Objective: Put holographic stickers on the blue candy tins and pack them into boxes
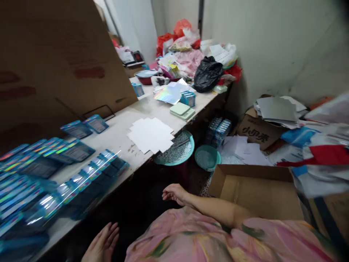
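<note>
My left hand [102, 243] hovers low at the bottom edge, just off the table's front edge, fingers apart and loosely bent around nothing. Over the dark gap before the table is my right hand [174, 193], palm inward, its fingers slightly curled with nothing visible in them. Nearest the left hand stands a row of blue-edged clear packs [92, 174] along the table edge. Behind it are more blue packs [72, 151], blurred by motion. A stack of white cards [151, 134] lies fanned out on the white table [120, 131].
An open cardboard box [256, 193] stands right of my right arm. Turquoise basins [193, 143] with small pieces sit below the table edge. A pale green scale [180, 110], a black plastic bag [208, 74] and a leaning cardboard sheet [62, 47] are on the table.
</note>
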Demonstrator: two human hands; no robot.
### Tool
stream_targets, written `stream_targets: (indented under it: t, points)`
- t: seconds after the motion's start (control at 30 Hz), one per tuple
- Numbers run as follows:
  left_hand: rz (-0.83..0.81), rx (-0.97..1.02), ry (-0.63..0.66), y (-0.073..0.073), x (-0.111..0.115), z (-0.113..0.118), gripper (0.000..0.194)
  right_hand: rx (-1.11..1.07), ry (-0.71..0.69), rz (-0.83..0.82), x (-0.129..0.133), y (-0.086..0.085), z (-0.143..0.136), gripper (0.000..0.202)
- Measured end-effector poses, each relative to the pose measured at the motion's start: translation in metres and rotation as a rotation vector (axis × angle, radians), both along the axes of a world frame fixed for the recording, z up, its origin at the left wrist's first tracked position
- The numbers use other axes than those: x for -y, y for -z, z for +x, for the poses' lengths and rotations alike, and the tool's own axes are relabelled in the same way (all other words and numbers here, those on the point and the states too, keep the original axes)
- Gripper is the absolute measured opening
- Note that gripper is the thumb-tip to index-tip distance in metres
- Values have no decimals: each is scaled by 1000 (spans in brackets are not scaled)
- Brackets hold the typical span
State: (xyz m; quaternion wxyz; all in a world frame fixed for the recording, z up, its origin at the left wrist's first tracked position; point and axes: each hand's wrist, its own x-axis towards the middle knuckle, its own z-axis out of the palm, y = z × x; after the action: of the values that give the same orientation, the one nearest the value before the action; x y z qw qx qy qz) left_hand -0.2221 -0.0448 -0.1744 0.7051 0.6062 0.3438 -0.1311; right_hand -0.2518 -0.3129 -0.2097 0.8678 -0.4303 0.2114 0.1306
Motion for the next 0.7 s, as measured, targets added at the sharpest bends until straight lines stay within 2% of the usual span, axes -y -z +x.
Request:
stream_targets:
  t: [0.13, 0.23, 0.3, 0.4, 0.5, 0.6, 0.7]
  points:
    - [-21, 53, -60, -17, 8, -10, 12, -12, -80, -5, -5, 3, 7, 18]
    - [-6, 127, -122, -30, 3, -13, 14, 19, -150, -50, -6, -5, 29, 22]
    - [5, 167, -190, -37, -5, -13, 14, 89, -157, -105, -6, -18, 53, 26]
    - [20, 233, -280, -46, -19, -16, 15, 221, -90, -200, -7, -44, 91, 31]
    - [74, 299, -334, -52, -31, -15, 25, 326, -45, -332, -11, -69, 127, 36]
    - [188, 347, -357, -65, -42, 2, 40, 364, -36, -519, -22, -89, 164, 44]
    - [243, 407, -333, -87, -47, 35, 48, 388, -84, -649, -40, -108, 197, 46]
